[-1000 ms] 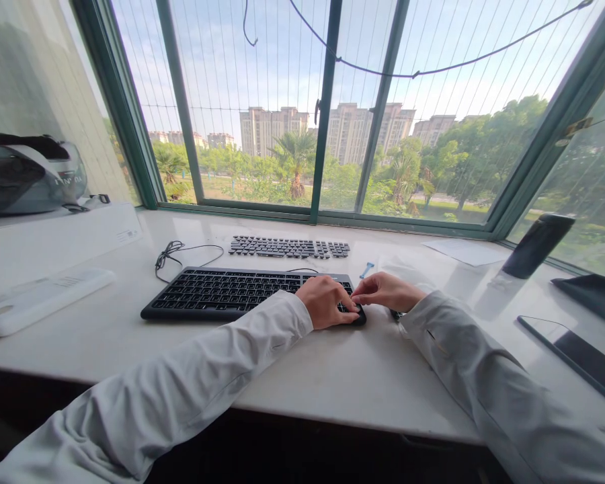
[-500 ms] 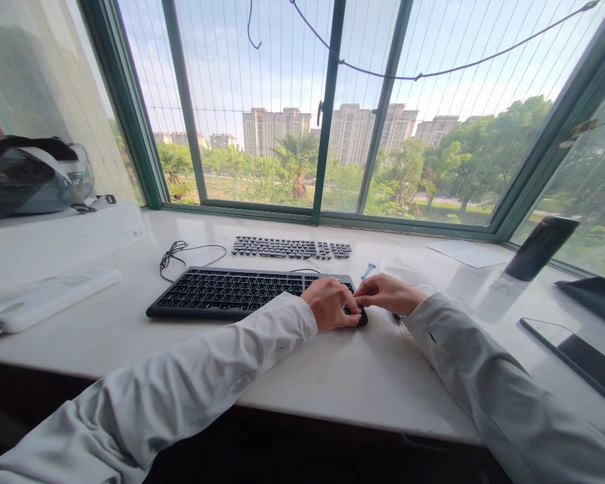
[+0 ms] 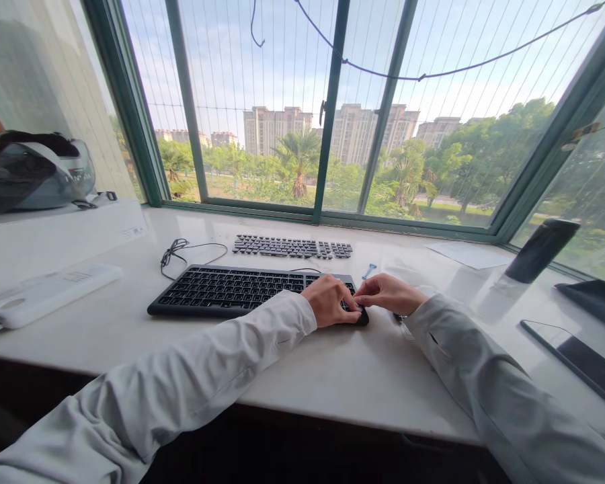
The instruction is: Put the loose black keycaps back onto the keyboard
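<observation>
A black keyboard (image 3: 232,289) lies on the white desk, its key positions showing as dark squares with no caps. My left hand (image 3: 329,300) grips its right end, fingers bent down onto the front corner. Right beside it, at the same corner, my right hand (image 3: 390,294) is closed in a pinch, with thumb and fingertips touching the keyboard's edge. Whatever lies between those fingertips is hidden. Behind the keyboard, loose black keycaps (image 3: 277,247) are laid out in rows. A small blue tool (image 3: 369,271) rests just past my right hand.
A coiled cable (image 3: 174,254) sits behind the keyboard's left end. On the left are a white device (image 3: 55,292) and a helmet-like item (image 3: 35,171) on a white box (image 3: 60,235). To the right lie papers (image 3: 466,254), a black cylinder (image 3: 542,250) and a dark tablet (image 3: 579,359).
The view has shifted very slightly. Both hands stay at the keyboard's right corner, with only a small shift of the fingers.
</observation>
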### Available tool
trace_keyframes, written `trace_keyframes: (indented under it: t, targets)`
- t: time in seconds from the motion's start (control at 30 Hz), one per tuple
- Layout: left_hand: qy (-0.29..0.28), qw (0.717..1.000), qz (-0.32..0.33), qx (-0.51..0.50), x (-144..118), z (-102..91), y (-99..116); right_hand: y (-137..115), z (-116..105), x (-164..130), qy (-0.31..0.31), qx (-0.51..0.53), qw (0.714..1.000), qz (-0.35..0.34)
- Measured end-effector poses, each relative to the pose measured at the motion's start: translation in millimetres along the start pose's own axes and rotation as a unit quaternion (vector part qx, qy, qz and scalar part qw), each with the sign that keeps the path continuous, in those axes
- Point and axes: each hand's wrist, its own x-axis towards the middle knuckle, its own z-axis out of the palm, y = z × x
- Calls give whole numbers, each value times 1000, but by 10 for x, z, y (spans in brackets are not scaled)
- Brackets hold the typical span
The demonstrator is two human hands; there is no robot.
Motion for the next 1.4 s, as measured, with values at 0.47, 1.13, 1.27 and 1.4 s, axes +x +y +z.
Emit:
trace_keyframes:
  t: [0.47,1.13,1.27,1.4]
  targets:
    - [-6,996,1,91,-40,38,109,52,7,17,-24,45,999,0]
    - [19,999,2,28,-48,43,90,44,14,22,-11,31,999,12]
    - [29,999,-16,9,-43,47,82,36,32,16,7,23,1000,6]
    - [33,999,-27,7,-42,51,92,17,47,11,17,23,1000,11]
